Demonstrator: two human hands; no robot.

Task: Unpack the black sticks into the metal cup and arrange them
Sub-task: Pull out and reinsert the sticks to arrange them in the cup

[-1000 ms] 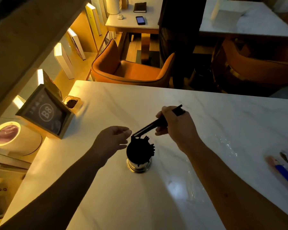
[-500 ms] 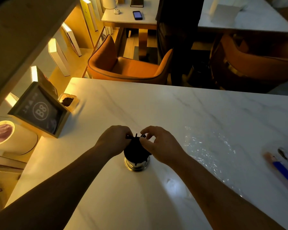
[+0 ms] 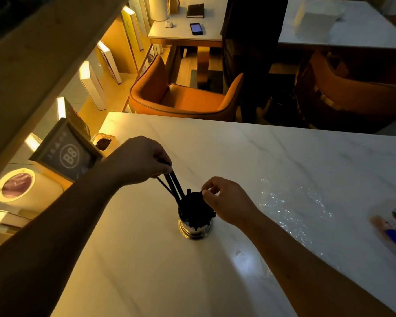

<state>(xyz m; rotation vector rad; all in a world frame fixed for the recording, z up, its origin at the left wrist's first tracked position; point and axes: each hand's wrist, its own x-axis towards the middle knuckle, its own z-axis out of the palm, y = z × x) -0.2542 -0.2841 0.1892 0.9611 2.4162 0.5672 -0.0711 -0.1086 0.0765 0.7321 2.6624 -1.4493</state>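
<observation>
Standing near the middle of the table (image 3: 284, 161): metal cup (image 3: 195, 229), holding black sticks (image 3: 196, 208). Gripping several sticks above-left of the cup: left hand (image 3: 138, 160). Pinching stick tops at the cup's right: right hand (image 3: 226, 202). Lying right: plastic wrap (image 3: 290, 202).

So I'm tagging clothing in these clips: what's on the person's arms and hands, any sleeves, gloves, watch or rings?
Nothing worn shows. The left hand and right hand are bare, with no gloves, and both forearms are uncovered all the way to the frame edge, so no sleeves appear. No watch, bracelet or ring is visible, though the dim light could hide a thin ring on the fingers.
</observation>
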